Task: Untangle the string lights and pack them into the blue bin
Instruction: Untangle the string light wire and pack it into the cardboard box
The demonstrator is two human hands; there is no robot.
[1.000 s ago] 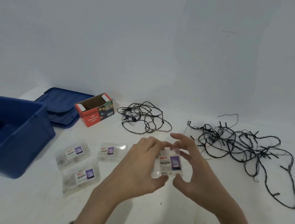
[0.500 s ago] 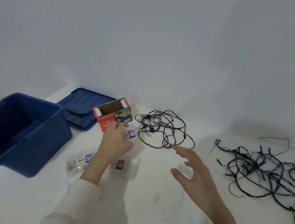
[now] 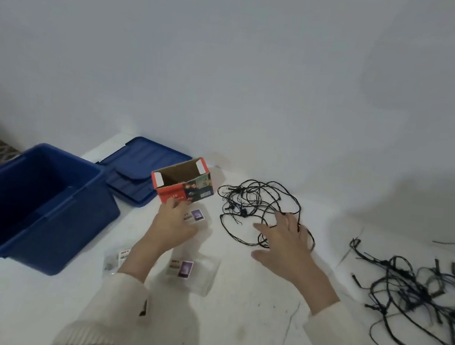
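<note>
Bin [image 3: 32, 207] at far left of worktop [image 3: 231, 328], mouth up. Lid [image 3: 141, 174] lies flat behind and right of it. Carton [image 3: 182, 184] just right of lid, mouth up.

Small light tangle [image 3: 259, 204] right of carton, apart from it. Right hand [image 3: 283, 241] lies over its near-right edge, fingers spread on the strands. Large light tangle [image 3: 419, 293] well apart, at far right.

Three packets before the carton:
- Far packet [image 3: 197, 215] just in front of carton, at left hand [image 3: 175, 223]; grip or mere touch unclear.
- Middle packet [image 3: 191, 270] nearer, right of left forearm.
- Third packet [image 3: 117, 259] left of forearm, partly hidden, near the bin.
</note>
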